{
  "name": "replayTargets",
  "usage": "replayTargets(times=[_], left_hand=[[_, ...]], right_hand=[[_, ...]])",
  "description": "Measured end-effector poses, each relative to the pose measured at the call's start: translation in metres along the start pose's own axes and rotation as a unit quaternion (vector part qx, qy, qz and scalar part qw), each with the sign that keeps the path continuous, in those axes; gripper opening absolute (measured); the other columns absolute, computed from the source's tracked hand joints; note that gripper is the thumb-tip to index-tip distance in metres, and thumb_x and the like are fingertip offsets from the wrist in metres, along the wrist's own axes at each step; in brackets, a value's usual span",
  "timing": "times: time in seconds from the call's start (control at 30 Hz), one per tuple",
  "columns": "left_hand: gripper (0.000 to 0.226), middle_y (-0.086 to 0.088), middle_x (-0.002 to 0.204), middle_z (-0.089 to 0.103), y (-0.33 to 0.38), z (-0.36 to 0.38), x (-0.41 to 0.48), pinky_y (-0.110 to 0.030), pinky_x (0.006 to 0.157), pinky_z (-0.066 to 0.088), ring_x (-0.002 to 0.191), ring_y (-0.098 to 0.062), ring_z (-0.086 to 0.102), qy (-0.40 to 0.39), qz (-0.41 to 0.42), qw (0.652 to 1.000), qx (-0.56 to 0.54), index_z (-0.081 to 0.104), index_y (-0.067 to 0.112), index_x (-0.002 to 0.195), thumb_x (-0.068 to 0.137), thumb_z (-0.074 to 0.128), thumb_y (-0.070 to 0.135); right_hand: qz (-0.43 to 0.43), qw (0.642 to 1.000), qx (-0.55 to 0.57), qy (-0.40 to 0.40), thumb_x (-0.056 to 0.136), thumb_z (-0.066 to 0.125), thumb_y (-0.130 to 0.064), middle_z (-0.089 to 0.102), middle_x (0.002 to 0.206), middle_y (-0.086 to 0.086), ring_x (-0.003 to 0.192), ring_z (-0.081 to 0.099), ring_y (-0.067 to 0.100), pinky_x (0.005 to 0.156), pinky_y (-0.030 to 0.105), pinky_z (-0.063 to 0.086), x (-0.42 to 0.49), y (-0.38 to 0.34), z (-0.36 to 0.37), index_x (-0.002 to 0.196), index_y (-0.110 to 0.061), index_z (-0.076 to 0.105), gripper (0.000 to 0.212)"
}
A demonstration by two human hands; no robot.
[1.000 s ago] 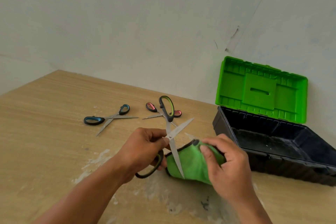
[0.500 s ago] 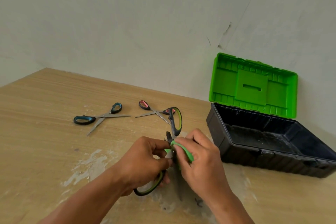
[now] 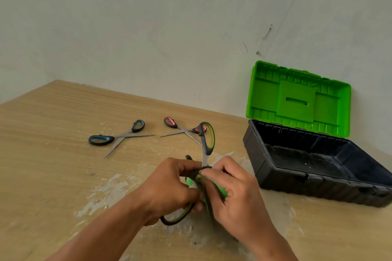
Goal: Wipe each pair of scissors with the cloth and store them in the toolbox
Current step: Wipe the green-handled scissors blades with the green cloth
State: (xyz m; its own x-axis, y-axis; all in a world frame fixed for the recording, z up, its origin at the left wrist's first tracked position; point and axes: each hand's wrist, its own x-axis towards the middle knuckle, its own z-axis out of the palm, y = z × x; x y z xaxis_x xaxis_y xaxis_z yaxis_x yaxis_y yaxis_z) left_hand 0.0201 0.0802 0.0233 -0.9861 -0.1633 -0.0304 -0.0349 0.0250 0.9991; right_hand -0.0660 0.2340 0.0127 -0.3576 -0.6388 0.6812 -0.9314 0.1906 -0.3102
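One scuffed wooden table (image 3: pixel 53 154) under pale wall (image 3: pixel 148 27) (left hand (image 3: pixel 169 184) round scissors (image 3: pixel 209 137), right hand (image 3: pixel 235 195) round cloth (image 3: pixel 220 189))

even, soft daylight, faint shadows, slight motion blur, mild wide-angle bowing toward the edges, no glare.

A single wide-angle view, worn on the head, looks forward and down across the desk (image 3: pixel 53 123) from its near side, close above the work. The wall (image 3: pixel 148 27) closes the far side; the toolbox (image 3: pixel 318 186) sits right.
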Motion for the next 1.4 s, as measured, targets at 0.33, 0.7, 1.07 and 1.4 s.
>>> replayTargets(times=[0.33,0.7,1.07,1.4], left_hand=[[0.043,-0.016,0.108,0.068,0.000,0.000,0.000,-0.037,0.061,0.057,0.060,-0.032,0.067,0.000,-0.001,1.000,-0.023,0.077,0.012,0.102,0.075,0.065,-0.020],[0.044,-0.019,0.088,0.065,0.002,0.004,-0.001,-0.035,0.057,0.055,0.056,-0.029,0.060,-0.028,-0.016,0.999,-0.033,0.079,0.016,0.102,0.085,0.056,-0.019],[0.041,-0.014,0.082,0.063,0.001,0.004,0.000,-0.035,0.056,0.053,0.055,-0.029,0.060,-0.016,-0.024,0.999,-0.037,0.077,0.014,0.106,0.086,0.057,-0.017],[0.042,-0.015,0.083,0.065,0.000,0.004,-0.001,-0.034,0.054,0.053,0.055,-0.027,0.060,-0.017,-0.024,0.998,-0.048,0.078,0.015,0.104,0.088,0.057,-0.017]], right_hand=[[0.018,0.999,-0.026,-0.003,0.090,0.073,-0.009,0.054,0.087,-0.003,0.073,0.055,0.009,0.059,0.026,0.050,-0.001,0.002,-0.004,0.103,-0.013,0.077,0.014],[0.045,0.997,-0.060,0.035,0.089,0.074,-0.008,0.060,0.089,-0.001,0.075,0.060,0.009,0.067,0.015,0.052,-0.001,0.018,-0.005,0.102,-0.009,0.079,0.013],[0.110,0.985,-0.045,0.121,0.088,0.076,-0.011,0.063,0.087,-0.003,0.075,0.061,0.007,0.065,0.023,0.054,0.005,0.031,-0.003,0.102,-0.013,0.080,0.015],[0.124,0.982,-0.038,0.139,0.087,0.077,-0.008,0.062,0.087,-0.003,0.077,0.061,0.007,0.071,0.014,0.051,0.006,0.034,-0.001,0.104,-0.011,0.080,0.017]])
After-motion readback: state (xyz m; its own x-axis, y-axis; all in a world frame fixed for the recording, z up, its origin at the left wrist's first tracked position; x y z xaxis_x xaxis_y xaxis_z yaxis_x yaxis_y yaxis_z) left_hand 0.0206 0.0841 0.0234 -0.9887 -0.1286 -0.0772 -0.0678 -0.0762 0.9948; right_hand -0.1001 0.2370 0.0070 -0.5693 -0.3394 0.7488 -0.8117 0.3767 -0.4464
